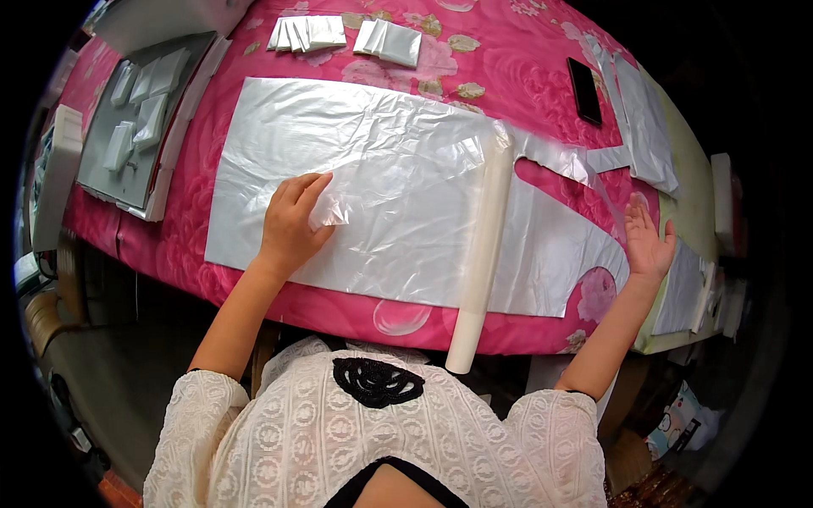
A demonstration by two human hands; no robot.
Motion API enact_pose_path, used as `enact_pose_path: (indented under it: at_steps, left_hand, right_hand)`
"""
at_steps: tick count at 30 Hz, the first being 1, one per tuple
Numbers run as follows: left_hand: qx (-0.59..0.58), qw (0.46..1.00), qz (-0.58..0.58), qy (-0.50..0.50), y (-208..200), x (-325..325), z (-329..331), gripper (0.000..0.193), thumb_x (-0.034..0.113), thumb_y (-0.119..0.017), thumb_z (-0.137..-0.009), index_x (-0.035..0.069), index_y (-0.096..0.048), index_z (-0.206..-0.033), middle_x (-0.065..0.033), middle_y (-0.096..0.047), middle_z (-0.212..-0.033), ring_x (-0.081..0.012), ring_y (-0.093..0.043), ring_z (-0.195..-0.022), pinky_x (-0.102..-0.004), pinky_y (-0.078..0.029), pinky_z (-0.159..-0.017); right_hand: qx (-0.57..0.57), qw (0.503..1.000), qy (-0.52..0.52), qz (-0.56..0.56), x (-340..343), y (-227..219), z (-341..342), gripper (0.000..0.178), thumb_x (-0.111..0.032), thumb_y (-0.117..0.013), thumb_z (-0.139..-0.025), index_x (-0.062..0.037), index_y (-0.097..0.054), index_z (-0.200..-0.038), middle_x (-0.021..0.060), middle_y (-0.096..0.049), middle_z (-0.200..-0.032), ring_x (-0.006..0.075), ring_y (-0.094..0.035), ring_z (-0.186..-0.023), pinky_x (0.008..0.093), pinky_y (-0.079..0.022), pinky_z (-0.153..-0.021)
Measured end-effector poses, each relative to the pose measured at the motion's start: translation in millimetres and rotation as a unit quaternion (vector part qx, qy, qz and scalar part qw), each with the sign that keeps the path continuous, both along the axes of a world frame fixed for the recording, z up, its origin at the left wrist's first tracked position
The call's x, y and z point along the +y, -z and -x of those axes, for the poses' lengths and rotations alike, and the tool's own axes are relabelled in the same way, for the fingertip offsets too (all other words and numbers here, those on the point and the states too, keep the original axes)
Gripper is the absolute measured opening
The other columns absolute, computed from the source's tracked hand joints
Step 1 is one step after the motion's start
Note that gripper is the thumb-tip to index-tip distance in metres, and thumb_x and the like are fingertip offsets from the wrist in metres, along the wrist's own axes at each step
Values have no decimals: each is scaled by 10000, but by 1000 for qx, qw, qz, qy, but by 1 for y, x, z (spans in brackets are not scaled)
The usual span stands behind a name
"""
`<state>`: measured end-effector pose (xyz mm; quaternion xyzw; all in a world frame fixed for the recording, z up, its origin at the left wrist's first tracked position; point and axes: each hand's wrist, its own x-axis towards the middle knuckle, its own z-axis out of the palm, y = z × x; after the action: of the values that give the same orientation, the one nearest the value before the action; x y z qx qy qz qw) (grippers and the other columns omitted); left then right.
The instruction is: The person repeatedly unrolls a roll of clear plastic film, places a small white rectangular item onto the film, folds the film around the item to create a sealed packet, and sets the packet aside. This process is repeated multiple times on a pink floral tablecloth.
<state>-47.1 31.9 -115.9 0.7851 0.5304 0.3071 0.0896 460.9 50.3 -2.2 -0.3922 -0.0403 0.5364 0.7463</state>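
Observation:
A thin, silvery-white plastic apron (373, 186) lies spread across the table, its armhole cut-outs and neck strap toward the right. Over its left part is my left hand (292, 220), fingers curved and thumb held apart; a shiny crinkle of film stands up beside the thumb. A long cream tube (484, 254) rests across the apron, its near end jutting past the table edge toward me. Beyond the apron's right end my right hand (649, 244) is turned palm up, fingers stretched out and holding nothing, close to the strap.
Folded plastic packets (388, 42) lie at the far side, and more sit on a grey board (102, 169) at left. A black phone (584, 91) is at the far right, near loose plastic sheets (644, 118). A pink flowered cloth (542, 76) covers the table.

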Motion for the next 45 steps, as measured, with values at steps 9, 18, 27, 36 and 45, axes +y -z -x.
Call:
enact_pose_path:
  at_steps: [9, 18, 27, 36, 45]
  left_hand:
    - [144, 982, 66, 105, -17, -8, 47, 1032, 317, -866, -424, 60, -419, -1319, -82, -366, -1406, -281, -323, -1301, -396, -318, -1066]
    - [76, 982, 139, 100, -38, -28, 100, 1072, 307, -860, -431, 36, -376, -1349, -117, -335, -1432, -325, -324, -1299, -408, -308, -1069]
    - [-78, 986, 149, 18, -28, -76, 137, 778, 549, -586, -790, 30, -406, -1340, -149, -378, -1407, -326, -358, -1287, -402, -290, -1054]
    - [-158, 969, 183, -46, -21, -134, 136, 736, 589, -464, -858, 12, -434, -1314, -179, -408, -1378, -337, -401, -1258, -398, -302, -1046]
    - [-99, 969, 164, -158, -29, -141, 97, 699, 340, -686, -760, -28, -412, -1288, -223, -459, -1256, -374, -468, -1142, -413, -379, -968]
  right_hand:
    - [-778, 478, -400, -79, -92, 52, 160, 612, -294, -620, -831, -36, -413, -1346, 183, -374, -1403, 365, -366, -1281, 429, -301, -1055]
    - [-815, 295, -431, -252, -63, 80, 216, 661, -492, -485, -850, -68, -412, -1352, 115, -360, -1430, 349, -229, -1360, 486, -148, -1104]
    - [-480, 489, -530, -499, -45, 36, 346, 493, -367, -546, -864, -30, -528, -1224, 146, -550, -1223, 313, -504, -1155, 408, -399, -957]
    - [-772, 282, -426, -379, 25, 103, 333, 600, -450, -486, -866, -154, -388, -1378, 73, -284, -1473, 263, -206, -1379, 424, -149, -1125]
    - [-728, 280, -419, -465, 55, 106, 490, 543, -355, -460, -885, -79, -406, -1350, 91, -423, -1386, 275, -312, -1327, 461, -180, -1097]
